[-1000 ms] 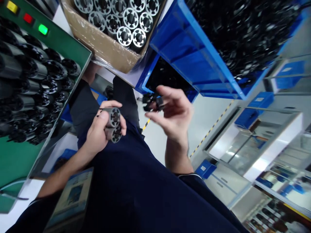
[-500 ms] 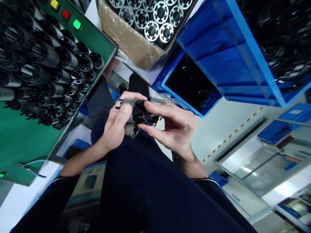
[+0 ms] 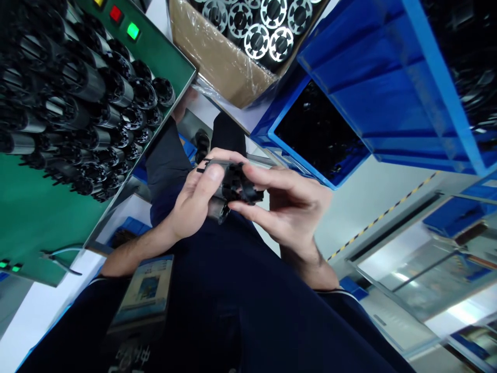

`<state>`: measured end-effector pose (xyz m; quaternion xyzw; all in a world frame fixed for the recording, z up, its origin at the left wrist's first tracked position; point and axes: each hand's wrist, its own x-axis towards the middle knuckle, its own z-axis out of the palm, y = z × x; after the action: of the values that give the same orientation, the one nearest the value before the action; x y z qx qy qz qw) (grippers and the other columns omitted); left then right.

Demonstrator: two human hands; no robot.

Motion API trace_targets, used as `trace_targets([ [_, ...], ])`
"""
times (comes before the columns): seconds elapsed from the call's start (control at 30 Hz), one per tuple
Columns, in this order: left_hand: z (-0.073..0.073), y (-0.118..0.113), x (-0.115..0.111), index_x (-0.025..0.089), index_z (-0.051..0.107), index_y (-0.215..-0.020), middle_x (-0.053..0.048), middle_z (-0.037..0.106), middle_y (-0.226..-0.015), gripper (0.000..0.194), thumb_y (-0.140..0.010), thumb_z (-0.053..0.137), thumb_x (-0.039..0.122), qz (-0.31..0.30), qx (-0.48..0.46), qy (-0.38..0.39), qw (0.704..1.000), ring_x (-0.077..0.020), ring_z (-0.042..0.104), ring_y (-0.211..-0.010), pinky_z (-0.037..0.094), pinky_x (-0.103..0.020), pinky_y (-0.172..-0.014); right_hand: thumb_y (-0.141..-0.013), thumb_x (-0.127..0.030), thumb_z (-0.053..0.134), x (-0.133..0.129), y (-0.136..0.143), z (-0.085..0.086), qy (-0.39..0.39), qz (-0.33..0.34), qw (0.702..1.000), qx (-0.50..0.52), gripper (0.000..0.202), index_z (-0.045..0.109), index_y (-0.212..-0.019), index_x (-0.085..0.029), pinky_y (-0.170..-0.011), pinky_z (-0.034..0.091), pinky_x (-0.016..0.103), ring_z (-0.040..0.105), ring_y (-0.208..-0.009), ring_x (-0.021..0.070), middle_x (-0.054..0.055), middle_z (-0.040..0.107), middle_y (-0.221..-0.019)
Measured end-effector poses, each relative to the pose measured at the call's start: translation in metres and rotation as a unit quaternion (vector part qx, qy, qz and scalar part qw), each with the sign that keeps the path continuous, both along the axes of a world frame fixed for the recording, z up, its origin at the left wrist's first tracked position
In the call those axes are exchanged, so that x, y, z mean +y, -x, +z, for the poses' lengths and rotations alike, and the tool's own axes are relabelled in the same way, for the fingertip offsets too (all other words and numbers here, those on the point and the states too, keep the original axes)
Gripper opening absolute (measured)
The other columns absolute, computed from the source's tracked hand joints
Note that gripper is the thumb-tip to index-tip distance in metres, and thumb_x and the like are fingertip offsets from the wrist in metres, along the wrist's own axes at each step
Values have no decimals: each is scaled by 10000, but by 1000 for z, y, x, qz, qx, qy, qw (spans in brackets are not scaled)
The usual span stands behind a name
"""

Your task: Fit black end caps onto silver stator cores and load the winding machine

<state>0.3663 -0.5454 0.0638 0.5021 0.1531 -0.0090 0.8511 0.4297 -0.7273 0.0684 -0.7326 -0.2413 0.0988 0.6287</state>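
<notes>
gripping two slotted metal cores, the left hand [image 3: 190, 207] is clamped around the upper core [image 3: 220, 192] and the lower core [image 3: 215, 208], its thumb pressed along the upper one. the right hand [image 3: 295, 199] is clamped on a black plastic slotted part [image 3: 239, 184], thumb and fingers pinching it against the end of the upper core; whether it is fully seated cannot be told. cores and part are in the air before the torso, beyond the side edge of the green desk [image 3: 46, 217]. rows of black-ended metal cores [image 3: 104, 116] crowd that desk along this edge, up towards its corner. pliers [image 3: 52, 255] lie at the same edge, near the lower corner, one handle reaching past it. past the upper corner, a cardboard box [image 3: 221, 70] holds upright metal cores [image 3: 257, 56], and beside it is a small blue bin [image 3: 303, 158] of dark pieces.
</notes>
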Motion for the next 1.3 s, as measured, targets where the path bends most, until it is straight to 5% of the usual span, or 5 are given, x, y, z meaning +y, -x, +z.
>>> trace_targets([
  [0.27,-2,3,5,294,919,-1348,-109,831,-1349,516,-1211,716,748,31,-52,-70,996,-303,835,-1124,724,-468,-989,-1075,-445,1013,3,11,1,-9,-2,1000,13,553,846,-1602,-461,-860,842,458,920,-927,267,12,944,-1187],
  [0.5,3,-4,10,243,809,-1269,-88,819,-1127,600,-939,1062,676,-24,-17,-45,999,-316,848,-997,697,-468,-906,-1052,-426,1047,1,-6,10,-34,46,997,57,498,900,-1527,-389,-687,776,294,881,-809,181,5,957,-1202],
  [0.77,-7,5,2,302,702,-1365,-15,834,-989,432,-1103,905,579,-27,-4,67,997,-203,763,-742,637,-379,-742,-1120,-390,911,-15,-13,17,3,-47,999,0,606,757,-1676,-575,-766,816,410,936,-922,274,22,912,-1452],
  [1.03,0,-11,-3,234,750,-1284,-112,869,-1149,647,-1065,814,839,-7,104,105,989,-303,879,-994,740,-411,-804,-1097,-334,957,-9,-23,13,89,40,979,-177,224,954,-1304,-420,-882,754,498,854,-1014,274,30,878,-1223],
  [1.3,-12,-6,-3,237,764,-1435,-97,887,-1097,704,-1185,590,872,-54,132,162,976,-259,846,-733,512,-344,-439,-1124,-436,947,-9,-31,0,116,67,975,-179,240,952,-1363,-457,-951,785,483,887,-1075,285,29,898,-1237],
])
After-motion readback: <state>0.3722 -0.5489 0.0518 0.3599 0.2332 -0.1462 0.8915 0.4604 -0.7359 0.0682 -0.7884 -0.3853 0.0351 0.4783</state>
